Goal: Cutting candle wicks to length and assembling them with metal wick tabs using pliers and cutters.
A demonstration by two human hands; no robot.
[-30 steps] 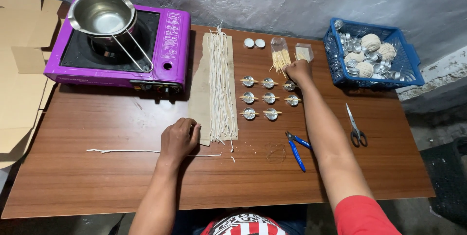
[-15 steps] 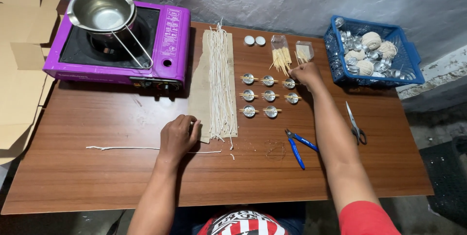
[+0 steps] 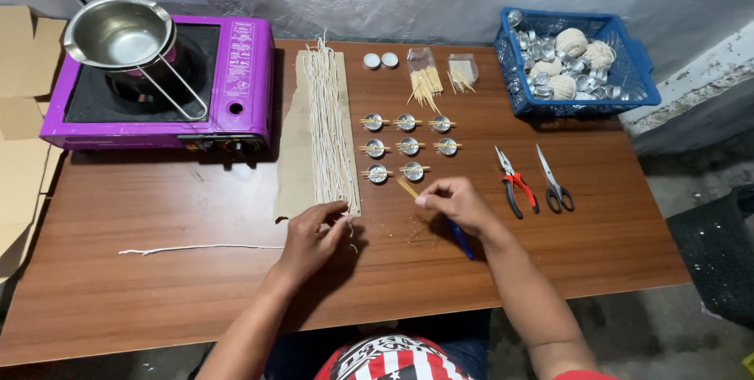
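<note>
Both forearms are bare, with no gloves, rings or wristwear visible. A red short sleeve (image 3: 577, 375) shows on the right arm. The garment's front (image 3: 400, 358) bears red-and-white stripes with black areas.

We list, well left of and beyond the fingers (image 3: 334, 211) of the left hand (image 3: 310, 242): purple single-burner stove (image 3: 236, 73), steel pot (image 3: 118, 34) on it; cardboard (image 3: 23, 113) farther left; loose white string (image 3: 196, 249) directly left. Just beyond the fingers (image 3: 430, 198) of the right hand (image 3: 459, 205) we count eight small metal cups (image 3: 408, 145). Just right: red-handled pliers (image 3: 514, 183), scissors (image 3: 554, 183). Far beyond, rightward: blue basket (image 3: 636, 89) with twine balls (image 3: 571, 40).
</note>
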